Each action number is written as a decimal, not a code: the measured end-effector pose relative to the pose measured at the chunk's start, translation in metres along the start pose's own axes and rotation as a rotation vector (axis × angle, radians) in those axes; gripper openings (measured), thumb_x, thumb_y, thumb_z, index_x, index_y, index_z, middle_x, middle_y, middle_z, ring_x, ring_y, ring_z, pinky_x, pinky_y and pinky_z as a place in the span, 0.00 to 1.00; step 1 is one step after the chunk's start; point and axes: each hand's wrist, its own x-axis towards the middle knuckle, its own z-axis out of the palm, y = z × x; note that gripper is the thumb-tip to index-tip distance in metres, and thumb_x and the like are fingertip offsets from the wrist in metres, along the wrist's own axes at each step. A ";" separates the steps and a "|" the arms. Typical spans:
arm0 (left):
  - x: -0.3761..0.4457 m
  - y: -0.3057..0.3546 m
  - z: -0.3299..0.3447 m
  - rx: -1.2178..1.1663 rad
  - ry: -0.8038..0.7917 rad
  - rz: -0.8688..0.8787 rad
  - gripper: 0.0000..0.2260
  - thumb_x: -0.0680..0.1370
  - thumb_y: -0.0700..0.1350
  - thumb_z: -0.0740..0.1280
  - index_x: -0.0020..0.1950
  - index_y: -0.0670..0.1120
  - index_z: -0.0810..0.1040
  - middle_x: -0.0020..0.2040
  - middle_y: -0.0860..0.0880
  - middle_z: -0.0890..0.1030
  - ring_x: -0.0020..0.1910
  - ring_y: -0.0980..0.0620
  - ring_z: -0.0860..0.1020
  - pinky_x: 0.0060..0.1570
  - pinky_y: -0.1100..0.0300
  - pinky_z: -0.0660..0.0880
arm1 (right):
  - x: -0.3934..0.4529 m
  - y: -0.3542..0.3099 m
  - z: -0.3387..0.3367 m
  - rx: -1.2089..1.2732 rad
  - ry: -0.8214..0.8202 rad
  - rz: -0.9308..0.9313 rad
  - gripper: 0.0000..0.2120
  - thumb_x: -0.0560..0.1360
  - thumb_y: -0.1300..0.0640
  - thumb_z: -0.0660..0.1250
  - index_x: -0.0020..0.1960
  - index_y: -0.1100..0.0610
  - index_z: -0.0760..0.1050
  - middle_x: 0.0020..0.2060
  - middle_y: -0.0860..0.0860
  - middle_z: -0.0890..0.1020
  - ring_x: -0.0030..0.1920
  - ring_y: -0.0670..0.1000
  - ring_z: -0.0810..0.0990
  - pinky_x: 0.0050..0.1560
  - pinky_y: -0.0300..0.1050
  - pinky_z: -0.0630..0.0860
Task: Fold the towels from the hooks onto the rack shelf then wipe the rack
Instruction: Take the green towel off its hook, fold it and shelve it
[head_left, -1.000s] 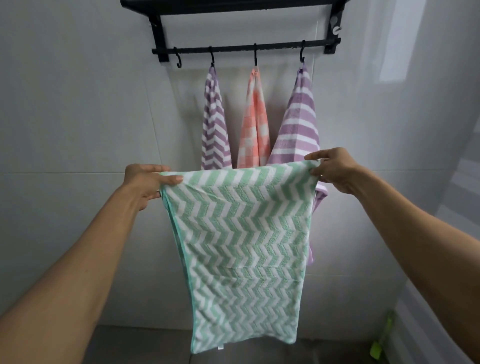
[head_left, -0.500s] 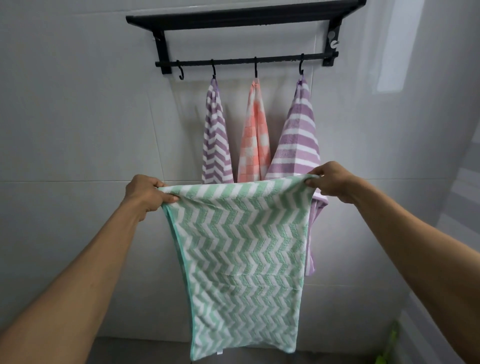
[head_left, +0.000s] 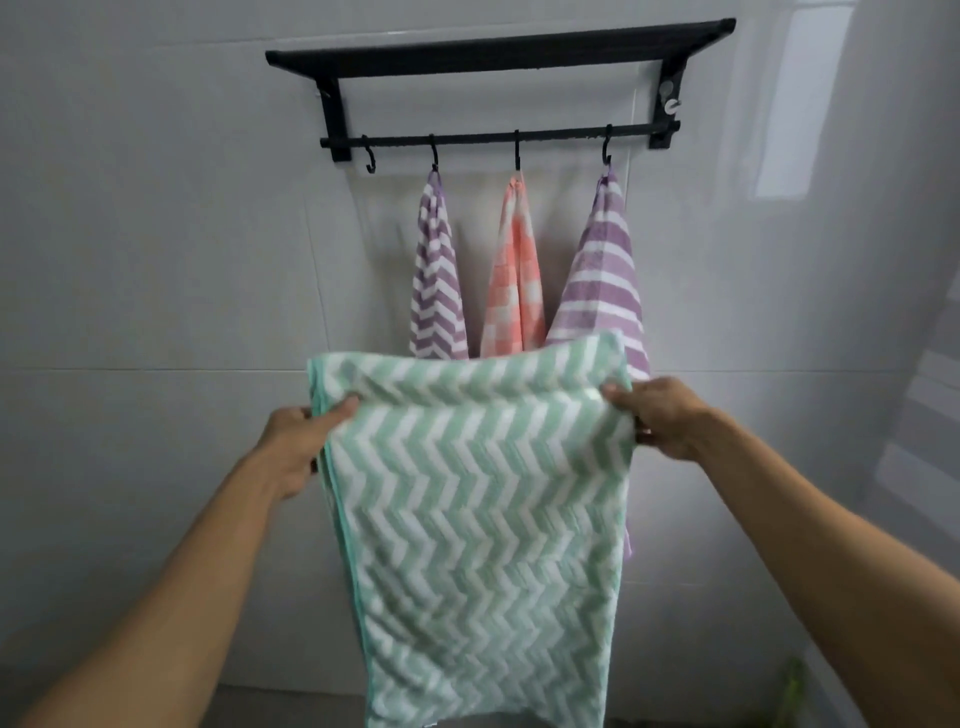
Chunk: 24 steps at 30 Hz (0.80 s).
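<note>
While both hands, left hand (head_left: 296, 441) and right hand (head_left: 662, 415), are pinching the green-and-white chevron towel (head_left: 478, 519) in curled fingers, uneven tension is risking a crooked fold.

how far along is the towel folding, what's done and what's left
Done: one hook is bare, and its green towel is off it. In hand: the left hand and right hand each pinch a top corner, with the upper edge flopping forward. Left: three towels hang on hooks, purple zigzag, pink check and purple stripe. No towel shows on the shelf, whose top is hidden; wiping comes later.
</note>
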 end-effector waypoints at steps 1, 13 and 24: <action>0.004 0.015 0.001 -0.056 -0.005 0.005 0.17 0.73 0.48 0.77 0.51 0.36 0.81 0.50 0.39 0.85 0.40 0.46 0.86 0.40 0.51 0.84 | 0.003 -0.011 0.000 0.084 -0.002 -0.009 0.19 0.73 0.50 0.76 0.52 0.65 0.81 0.53 0.60 0.85 0.46 0.57 0.85 0.45 0.50 0.81; -0.016 0.003 -0.018 -0.197 -0.294 -0.055 0.26 0.69 0.50 0.78 0.60 0.36 0.80 0.57 0.38 0.84 0.50 0.43 0.85 0.43 0.51 0.83 | -0.025 0.029 -0.003 0.255 -0.374 0.122 0.22 0.75 0.45 0.69 0.62 0.59 0.81 0.59 0.59 0.84 0.59 0.59 0.83 0.64 0.58 0.76; -0.026 -0.031 -0.015 0.053 -0.219 -0.087 0.14 0.74 0.40 0.74 0.57 0.34 0.82 0.55 0.36 0.84 0.49 0.41 0.85 0.49 0.48 0.83 | -0.026 0.038 -0.008 0.182 -0.383 0.113 0.21 0.74 0.58 0.72 0.64 0.67 0.78 0.61 0.65 0.81 0.59 0.65 0.82 0.63 0.65 0.77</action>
